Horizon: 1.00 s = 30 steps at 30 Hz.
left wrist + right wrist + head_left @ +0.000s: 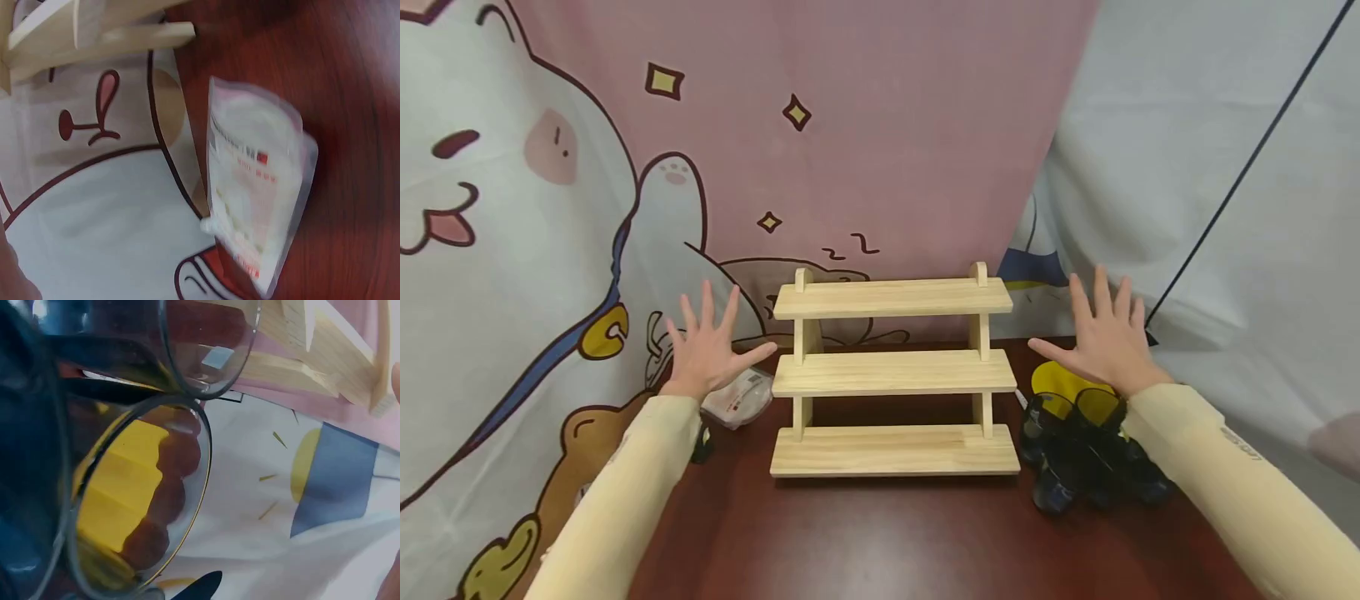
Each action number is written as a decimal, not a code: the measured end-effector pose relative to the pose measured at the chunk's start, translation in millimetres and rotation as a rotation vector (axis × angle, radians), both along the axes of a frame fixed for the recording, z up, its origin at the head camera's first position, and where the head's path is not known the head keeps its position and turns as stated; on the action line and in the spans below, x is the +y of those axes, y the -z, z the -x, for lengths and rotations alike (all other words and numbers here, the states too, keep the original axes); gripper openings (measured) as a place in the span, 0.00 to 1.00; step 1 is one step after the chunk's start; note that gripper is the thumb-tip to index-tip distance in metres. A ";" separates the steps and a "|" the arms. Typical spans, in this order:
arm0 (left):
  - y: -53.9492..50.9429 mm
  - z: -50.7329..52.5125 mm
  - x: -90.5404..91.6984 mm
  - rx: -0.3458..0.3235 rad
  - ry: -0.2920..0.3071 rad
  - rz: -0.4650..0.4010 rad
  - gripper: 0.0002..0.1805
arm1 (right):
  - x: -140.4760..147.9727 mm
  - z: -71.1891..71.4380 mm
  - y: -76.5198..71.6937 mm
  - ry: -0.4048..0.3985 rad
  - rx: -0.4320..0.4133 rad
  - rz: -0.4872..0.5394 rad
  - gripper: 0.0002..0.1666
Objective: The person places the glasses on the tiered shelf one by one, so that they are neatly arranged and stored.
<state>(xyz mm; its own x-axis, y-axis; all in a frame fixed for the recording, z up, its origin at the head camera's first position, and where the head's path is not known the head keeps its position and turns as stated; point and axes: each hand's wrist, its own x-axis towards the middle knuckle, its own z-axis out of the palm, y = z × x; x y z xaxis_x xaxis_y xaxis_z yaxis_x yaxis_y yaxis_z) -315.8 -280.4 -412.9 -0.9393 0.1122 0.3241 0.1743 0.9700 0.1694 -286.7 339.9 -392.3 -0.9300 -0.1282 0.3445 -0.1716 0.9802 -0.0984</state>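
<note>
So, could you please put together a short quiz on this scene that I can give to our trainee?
1. Multiple choice: how many shelves does the wooden stand have?
a) two
b) three
c) five
2. True or false: the person's left grip and right grip both hold nothing.
3. Fill in the gaps: in the head view, the dark see-through cups are to the ____ of the wooden stand, and the clear pouch is to its ____.

Key:
1. b
2. True; the fingers of both are spread.
3. right; left
</note>
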 end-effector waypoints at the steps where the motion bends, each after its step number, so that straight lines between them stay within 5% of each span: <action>1: 1.7 -1.4 1.4 -0.008 0.008 -0.025 0.65 | 3.5 -3.4 0.0 -0.001 -0.003 0.014 0.75; 8: 15.2 -14.5 13.8 -0.146 0.087 -0.197 0.61 | 32.0 -37.9 -3.1 -0.055 -0.019 0.148 0.67; 15: 33.3 -24.5 29.3 -0.276 0.161 -0.384 0.59 | 67.5 -83.3 8.5 -0.098 -0.131 0.272 0.62; 23: 56.1 -24.8 38.1 -0.335 0.256 -0.495 0.57 | 97.2 -123.5 33.4 -0.062 -0.186 0.293 0.60; 30: 65.8 -20.9 44.2 -0.359 0.266 -0.593 0.54 | 113.0 -147.9 63.6 0.090 -0.271 0.294 0.66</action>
